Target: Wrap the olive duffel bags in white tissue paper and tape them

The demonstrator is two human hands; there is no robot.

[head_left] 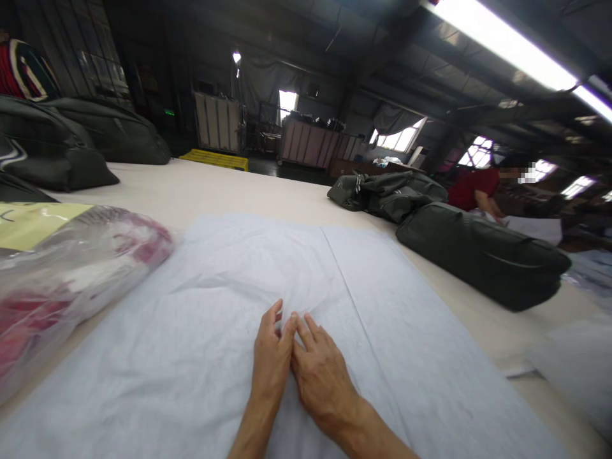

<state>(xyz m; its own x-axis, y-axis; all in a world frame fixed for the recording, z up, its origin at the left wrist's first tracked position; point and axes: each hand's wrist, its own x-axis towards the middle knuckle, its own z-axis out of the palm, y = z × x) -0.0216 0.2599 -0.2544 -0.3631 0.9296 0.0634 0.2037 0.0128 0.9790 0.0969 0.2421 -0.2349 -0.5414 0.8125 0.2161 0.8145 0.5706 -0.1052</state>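
One pale blue-grey cloth sheet takes up the middle of my head view, spread over the cream table and running out of view at the bottom. A long, straight crease crosses its right half, and soft wrinkles lie ahead of the hands.

I have the left hand near the sheet's centre, turned on edge, its fingers loosely curved and its thumb apart from them; I see nothing grasped in it. The right hand rests beside it, relaxed and palm down, fingers extended, fingertips meeting the left thumb. From here I can't tell whether either one presses on the cloth.

To my left, a clear plastic bag with pink-red and white contents lies just beside the sheet, a yellow label on top. On the right, a dark green duffel bag lies near the sheet's edge. Beyond it, a co-worker in a red top leans over white material.
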